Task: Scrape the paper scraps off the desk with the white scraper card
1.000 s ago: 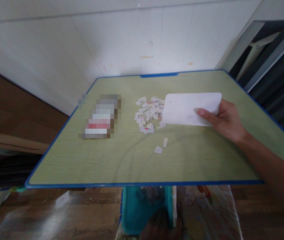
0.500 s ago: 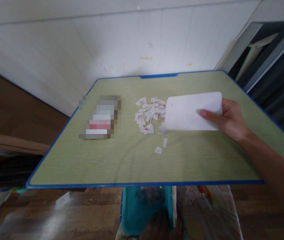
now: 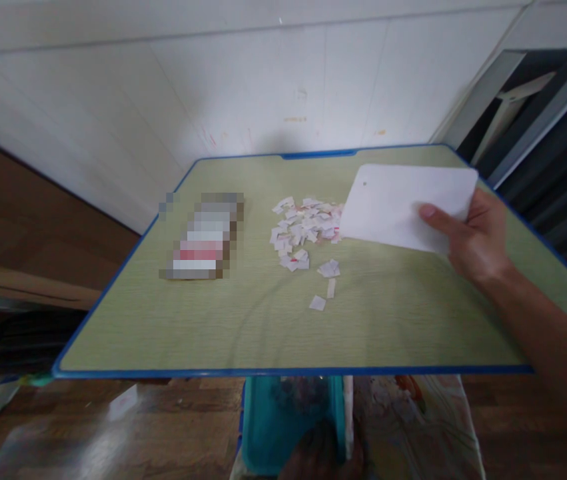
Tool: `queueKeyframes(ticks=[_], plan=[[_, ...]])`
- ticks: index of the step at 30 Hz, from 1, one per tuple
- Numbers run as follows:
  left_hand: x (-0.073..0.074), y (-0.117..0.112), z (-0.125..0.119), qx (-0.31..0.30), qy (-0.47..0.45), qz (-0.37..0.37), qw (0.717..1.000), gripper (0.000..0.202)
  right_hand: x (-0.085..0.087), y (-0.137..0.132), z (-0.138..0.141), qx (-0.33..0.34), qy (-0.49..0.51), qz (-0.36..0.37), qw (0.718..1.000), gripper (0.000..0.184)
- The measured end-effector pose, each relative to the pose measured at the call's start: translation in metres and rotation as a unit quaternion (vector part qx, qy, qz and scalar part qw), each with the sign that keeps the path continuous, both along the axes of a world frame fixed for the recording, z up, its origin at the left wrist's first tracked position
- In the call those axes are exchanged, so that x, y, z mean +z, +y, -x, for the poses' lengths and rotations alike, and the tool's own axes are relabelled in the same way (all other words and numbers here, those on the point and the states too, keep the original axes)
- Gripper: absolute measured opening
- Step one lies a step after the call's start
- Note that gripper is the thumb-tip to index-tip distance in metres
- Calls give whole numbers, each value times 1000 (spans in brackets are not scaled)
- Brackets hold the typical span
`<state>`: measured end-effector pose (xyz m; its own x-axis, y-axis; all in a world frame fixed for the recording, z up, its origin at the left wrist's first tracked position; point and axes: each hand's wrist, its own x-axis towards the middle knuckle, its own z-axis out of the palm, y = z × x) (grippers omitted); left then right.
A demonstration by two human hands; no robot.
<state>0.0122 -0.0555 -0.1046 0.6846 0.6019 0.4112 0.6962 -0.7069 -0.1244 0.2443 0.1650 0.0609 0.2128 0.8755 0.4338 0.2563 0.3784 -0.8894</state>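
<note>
My right hand (image 3: 480,240) grips a flat white card with rounded corners (image 3: 398,197) by its right end, the thumb lying across its face. A small dark dot or hole shows near the card's upper left corner. The card is held tilted above the right half of the table, beside a heap of small cut paper pieces (image 3: 303,223). Its left edge comes close to the heap and hides a little of what lies behind it. Several stray paper scraps (image 3: 318,303) lie nearer the front. My left hand is out of view.
A blurred-out rectangular item (image 3: 203,240) lies on the left of the green table (image 3: 163,327), which has a blue rim. Beneath the front edge is a teal tray (image 3: 263,433), with a dark shape, perhaps a foot, at it. A white wall (image 3: 263,80) rises behind.
My right hand has moved right and slightly away with the card, which is now tilted more. Scraps it partly covered at the heap's right side now show. The paper pieces look unmoved.
</note>
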Motion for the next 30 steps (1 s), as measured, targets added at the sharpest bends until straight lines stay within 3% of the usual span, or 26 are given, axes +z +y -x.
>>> queueKeyframes(ticks=[2,7,13,19,26,30], plan=[[1,0,0,-2,0,0,1000,32,-2,4,-2,-13,6,-18,1000,22],[-1,0,-1,-1,-3,-3,1000,28,-3,3,-1,-6,-110,7,994,17],[1,1,-1,1,-5,-9,1000,28,-4,1,-2,-1,-11,-5,1000,17],[-3,-2,-1,12,-5,4,1000,28,-1,-1,-4,16,-60,45,997,16],[4,0,0,19,0,4,1000,28,0,2,-5,-22,-14,12,1000,18],[3,-1,1,5,-3,2,1000,27,2,-2,-3,26,-51,61,996,13]])
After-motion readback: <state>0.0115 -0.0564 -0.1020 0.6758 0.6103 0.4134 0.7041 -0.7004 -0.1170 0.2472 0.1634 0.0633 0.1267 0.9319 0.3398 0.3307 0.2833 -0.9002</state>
